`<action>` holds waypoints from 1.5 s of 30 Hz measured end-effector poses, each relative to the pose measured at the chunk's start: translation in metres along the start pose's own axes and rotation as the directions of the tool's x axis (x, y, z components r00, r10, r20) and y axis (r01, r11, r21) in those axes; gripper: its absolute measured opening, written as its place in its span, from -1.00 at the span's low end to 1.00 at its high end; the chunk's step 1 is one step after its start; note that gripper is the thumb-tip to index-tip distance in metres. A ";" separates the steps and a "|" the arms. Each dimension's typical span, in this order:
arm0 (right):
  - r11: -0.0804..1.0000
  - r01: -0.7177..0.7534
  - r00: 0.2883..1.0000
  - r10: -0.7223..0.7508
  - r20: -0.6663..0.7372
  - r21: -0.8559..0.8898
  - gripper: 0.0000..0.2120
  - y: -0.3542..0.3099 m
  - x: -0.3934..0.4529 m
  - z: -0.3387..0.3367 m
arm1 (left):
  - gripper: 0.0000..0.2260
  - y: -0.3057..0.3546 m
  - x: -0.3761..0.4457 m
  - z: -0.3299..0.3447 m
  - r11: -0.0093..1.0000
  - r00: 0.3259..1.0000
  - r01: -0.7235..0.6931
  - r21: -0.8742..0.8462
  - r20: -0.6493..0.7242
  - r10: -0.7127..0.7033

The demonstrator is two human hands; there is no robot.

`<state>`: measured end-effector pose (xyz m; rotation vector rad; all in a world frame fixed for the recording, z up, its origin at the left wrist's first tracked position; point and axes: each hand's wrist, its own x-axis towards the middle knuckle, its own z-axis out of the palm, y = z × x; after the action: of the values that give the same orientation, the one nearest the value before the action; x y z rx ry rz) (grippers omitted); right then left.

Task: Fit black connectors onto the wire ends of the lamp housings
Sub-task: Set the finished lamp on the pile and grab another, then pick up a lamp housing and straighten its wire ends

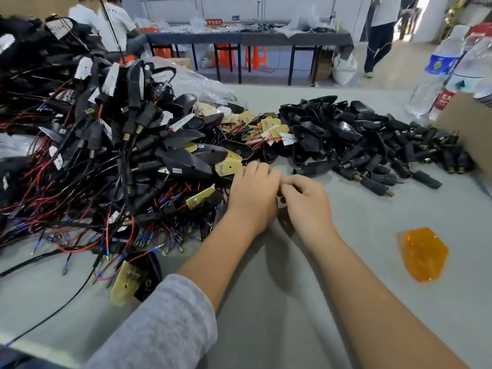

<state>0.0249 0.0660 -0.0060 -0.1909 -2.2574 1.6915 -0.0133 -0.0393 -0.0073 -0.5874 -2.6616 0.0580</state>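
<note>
My left hand (253,193) and my right hand (306,201) meet at the table's middle, fingers curled round a small part (281,201) pinched between them; only a white and black sliver of it shows. A big heap of black lamp housings with red and black wires (106,155) fills the left. Loose black connectors (378,155) lie piled at the right. One housing with a yellow board (133,278) lies alone near my left sleeve.
An orange lens (424,254) lies on the grey table at the right. Water bottles (436,67) and a cardboard box (468,129) stand at the far right. Yellow circuit boards (269,129) lie between the piles. Other people and tables are in the background.
</note>
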 end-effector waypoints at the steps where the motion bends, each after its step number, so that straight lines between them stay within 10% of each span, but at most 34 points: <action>1: 1.000 -0.017 1.000 0.017 -0.004 0.012 -0.77 0.000 0.001 0.001 | -0.74 -0.006 0.000 0.000 1.000 1.000 0.015 -0.005 -0.016 -0.015; 15: 0.964 0.105 0.980 -0.059 0.188 -0.243 -0.78 -0.013 0.035 0.036 | -0.52 -0.103 0.037 -0.031 0.992 0.969 0.080 0.101 -0.243 -0.054; 20: 0.754 0.316 0.944 -0.186 0.274 -0.576 -0.53 -0.017 0.047 0.058 | -0.57 -0.135 0.051 -0.047 0.948 0.909 0.302 0.096 -0.327 -0.257; 26: 0.610 0.531 0.826 -0.217 0.521 -0.588 -0.38 -0.032 0.056 0.091 | -0.77 -0.139 0.047 -0.041 0.983 0.888 0.158 -0.092 -0.423 -0.182; 32: 0.619 0.518 0.822 -0.170 0.543 -0.590 -0.34 -0.041 0.066 0.100 | -0.74 -0.142 0.042 -0.033 0.996 0.961 -0.084 0.023 -0.264 0.087; 41: 0.267 0.596 0.803 -0.164 0.574 -0.757 -0.11 -0.030 0.089 0.107 | -0.70 -0.152 0.052 -0.030 0.988 0.959 0.154 0.030 -0.243 -0.143; 45: 0.287 0.579 0.814 -0.151 0.560 -0.763 -0.14 -0.035 0.097 0.122 | -0.73 -0.148 0.054 -0.026 0.985 0.945 0.166 -0.036 -0.280 -0.170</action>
<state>-0.1036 -0.0269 0.0131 0.4877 -2.9609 0.0090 -0.1052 -0.1530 0.0562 -0.3404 -2.4223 -0.0860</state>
